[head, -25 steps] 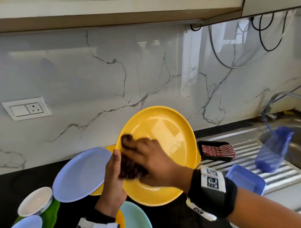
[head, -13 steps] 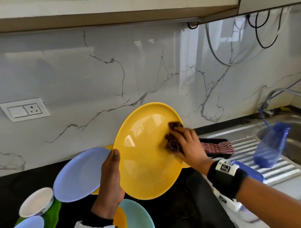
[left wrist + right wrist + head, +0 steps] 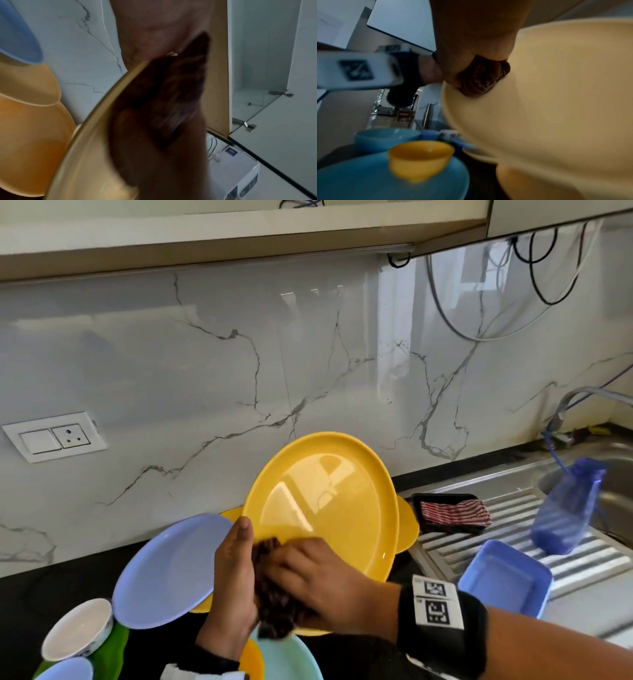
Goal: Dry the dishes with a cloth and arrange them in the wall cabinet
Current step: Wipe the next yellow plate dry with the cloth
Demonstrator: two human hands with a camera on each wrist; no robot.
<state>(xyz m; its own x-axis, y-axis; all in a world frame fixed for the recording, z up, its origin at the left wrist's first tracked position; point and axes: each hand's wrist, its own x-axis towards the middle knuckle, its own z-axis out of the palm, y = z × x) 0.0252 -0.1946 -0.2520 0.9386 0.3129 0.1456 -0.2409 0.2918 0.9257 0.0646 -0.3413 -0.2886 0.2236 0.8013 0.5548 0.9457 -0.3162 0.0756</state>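
Observation:
A large yellow plate point(image 3: 325, 508) is held tilted above the black counter, its face toward me. My left hand point(image 3: 233, 580) grips its lower left rim, thumb on the front. My right hand point(image 3: 308, 580) presses a dark brown cloth point(image 3: 274, 604) against the plate's lower left face, right beside the left thumb. In the right wrist view the cloth point(image 3: 479, 79) bulges from under the palm onto the pale yellow plate point(image 3: 556, 108). In the left wrist view the plate rim point(image 3: 102, 97) curves across, with the blurred cloth point(image 3: 171, 101) over it.
A lavender plate point(image 3: 168, 570) and another yellow plate point(image 3: 407, 525) lean behind. A white bowl point(image 3: 77, 628), teal plate point(image 3: 291, 655) and small yellow bowl point(image 3: 419, 158) sit near me. Right: black tray with striped cloth point(image 3: 452, 511), blue container point(image 3: 503, 583), sink drainboard point(image 3: 513, 542). Wall cabinet underside point(image 3: 239, 244) overhead.
My right hand swept the cloth from the plate's lower left to its right edge, then back to the lower left beside the left thumb. The left hand kept its grip.

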